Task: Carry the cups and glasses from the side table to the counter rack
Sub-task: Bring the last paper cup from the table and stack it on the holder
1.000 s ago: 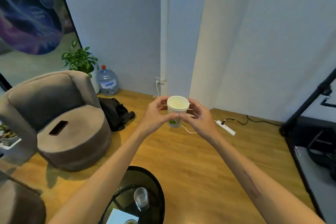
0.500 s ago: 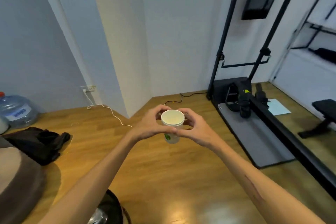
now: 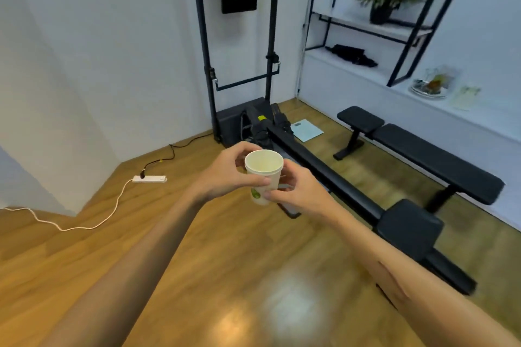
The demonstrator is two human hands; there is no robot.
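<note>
Both hands (image 3: 225,175) grip a paper cup (image 3: 263,175) over wooden floor (image 3: 197,276).

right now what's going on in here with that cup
A person is carrying a white paper cup in both hands, held upright out in front over the wooden floor. The left hand grips one side and the right hand grips the other. Ahead are a black bench and a white counter with a plate on it; the cup has not been set down yet.
</note>
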